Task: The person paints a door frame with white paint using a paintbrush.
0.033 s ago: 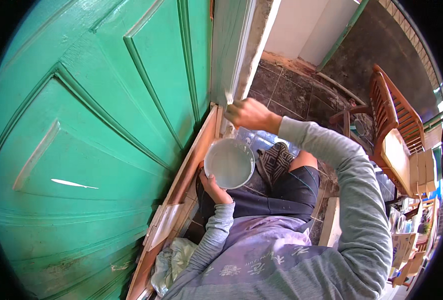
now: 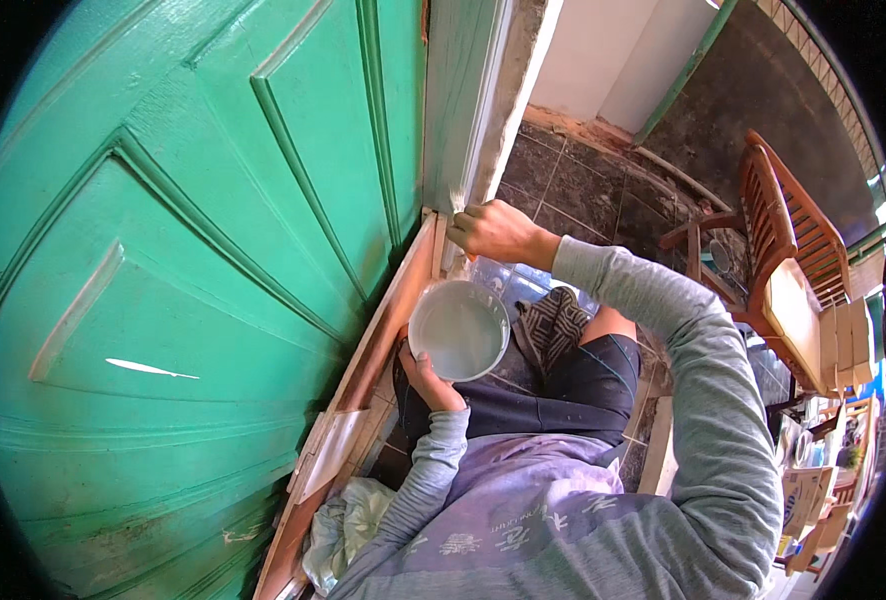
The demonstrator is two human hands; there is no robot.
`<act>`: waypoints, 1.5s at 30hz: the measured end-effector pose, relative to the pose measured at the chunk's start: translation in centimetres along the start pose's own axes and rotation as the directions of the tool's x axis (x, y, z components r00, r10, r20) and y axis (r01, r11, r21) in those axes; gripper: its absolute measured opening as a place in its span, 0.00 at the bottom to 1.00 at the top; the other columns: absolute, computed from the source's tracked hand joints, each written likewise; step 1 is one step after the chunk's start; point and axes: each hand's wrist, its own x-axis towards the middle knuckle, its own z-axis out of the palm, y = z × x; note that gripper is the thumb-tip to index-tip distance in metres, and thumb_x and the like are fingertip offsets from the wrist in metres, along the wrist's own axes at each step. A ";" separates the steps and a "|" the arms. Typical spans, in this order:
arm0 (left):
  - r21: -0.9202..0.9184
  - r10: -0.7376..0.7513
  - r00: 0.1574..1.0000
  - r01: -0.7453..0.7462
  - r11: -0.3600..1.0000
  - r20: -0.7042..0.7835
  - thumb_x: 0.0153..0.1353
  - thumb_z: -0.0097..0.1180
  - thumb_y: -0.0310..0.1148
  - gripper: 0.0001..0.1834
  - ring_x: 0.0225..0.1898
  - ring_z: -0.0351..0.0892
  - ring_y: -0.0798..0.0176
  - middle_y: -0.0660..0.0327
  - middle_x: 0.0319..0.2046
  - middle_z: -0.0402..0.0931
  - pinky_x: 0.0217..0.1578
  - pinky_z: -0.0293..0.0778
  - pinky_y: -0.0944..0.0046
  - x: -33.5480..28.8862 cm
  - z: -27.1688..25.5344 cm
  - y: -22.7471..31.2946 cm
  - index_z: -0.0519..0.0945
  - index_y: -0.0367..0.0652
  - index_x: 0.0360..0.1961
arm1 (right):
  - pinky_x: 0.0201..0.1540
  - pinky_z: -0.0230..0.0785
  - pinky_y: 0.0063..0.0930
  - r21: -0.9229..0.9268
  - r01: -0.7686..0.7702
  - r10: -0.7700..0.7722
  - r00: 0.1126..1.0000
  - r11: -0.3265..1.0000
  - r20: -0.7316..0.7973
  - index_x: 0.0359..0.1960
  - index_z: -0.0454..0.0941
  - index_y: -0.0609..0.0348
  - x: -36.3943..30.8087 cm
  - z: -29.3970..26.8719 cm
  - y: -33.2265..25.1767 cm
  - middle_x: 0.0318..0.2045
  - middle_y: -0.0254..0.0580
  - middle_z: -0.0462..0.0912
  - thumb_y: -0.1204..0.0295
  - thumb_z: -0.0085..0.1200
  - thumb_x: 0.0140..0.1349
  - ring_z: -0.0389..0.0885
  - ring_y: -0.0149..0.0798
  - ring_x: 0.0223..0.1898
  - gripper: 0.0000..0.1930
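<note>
My left hand (image 2: 432, 381) grips the rim of a round translucent tub (image 2: 459, 328) holding a cloudy pale liquid, thumb inside the edge. The tub is above my lap. Held in my right hand (image 2: 503, 234), with fingers closed round it, is a paintbrush (image 2: 457, 198); its pale bristles point up at the lower part of a grey-green door frame (image 2: 460, 110). Most of the brush's handle is hidden by my fingers. Whether the bristles touch the frame is hard to tell.
A green panelled door (image 2: 213, 240) fills the left side. Under it runs a wooden threshold (image 2: 358, 375), with a crumpled plastic bag (image 2: 351, 522) near my left forearm. A striped cloth (image 2: 547, 325) lies by my knee. At the right stand a wooden chair (image 2: 778, 225) and cardboard boxes (image 2: 808, 495).
My right hand and the brush have shifted very slightly. The left hand and tub look almost the same.
</note>
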 end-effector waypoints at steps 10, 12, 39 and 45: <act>-0.020 0.023 0.999 -0.024 1.000 -0.023 0.59 0.49 0.48 0.34 0.55 0.73 0.52 0.47 0.55 0.68 0.50 0.75 0.53 -0.5 -0.2 0.3 0.63 0.37 0.61 | 0.25 0.75 0.32 -0.130 -0.272 0.190 0.877 0.953 -0.441 0.31 0.73 0.52 1.6 -17.0 5.6 0.26 0.32 0.78 0.71 0.57 0.53 0.81 0.36 0.25 0.05; -0.024 0.048 0.999 -0.048 0.999 -0.008 0.58 0.49 0.49 0.34 0.54 0.73 0.52 0.48 0.55 0.68 0.49 0.75 0.53 -0.5 0.0 0.6 0.62 0.38 0.61 | 0.24 0.75 0.30 -0.195 -0.258 0.128 0.852 0.946 -0.507 0.30 0.73 0.52 1.3 -17.4 4.8 0.25 0.31 0.77 0.71 0.57 0.53 0.80 0.35 0.25 0.06; 0.041 0.016 0.999 -0.018 0.999 0.038 0.59 0.46 0.46 0.30 0.55 0.73 0.53 0.52 0.56 0.67 0.48 0.77 0.52 -0.6 -0.7 -0.6 0.64 0.43 0.61 | 0.27 0.79 0.28 -0.167 0.032 -0.035 0.999 0.985 -0.018 0.33 0.78 0.58 1.8 -0.7 -1.2 0.26 0.34 0.78 0.64 0.63 0.50 0.82 0.35 0.30 0.13; 0.096 -0.010 1.000 0.007 0.995 0.025 0.60 0.45 0.45 0.30 0.55 0.73 0.53 0.51 0.56 0.67 0.48 0.76 0.53 0.1 -1.2 -1.2 0.64 0.42 0.61 | 0.30 0.80 0.31 0.024 -0.178 0.177 0.984 0.984 0.027 0.31 0.75 0.55 3.4 -5.7 4.3 0.27 0.39 0.79 0.77 0.56 0.52 0.83 0.38 0.28 0.05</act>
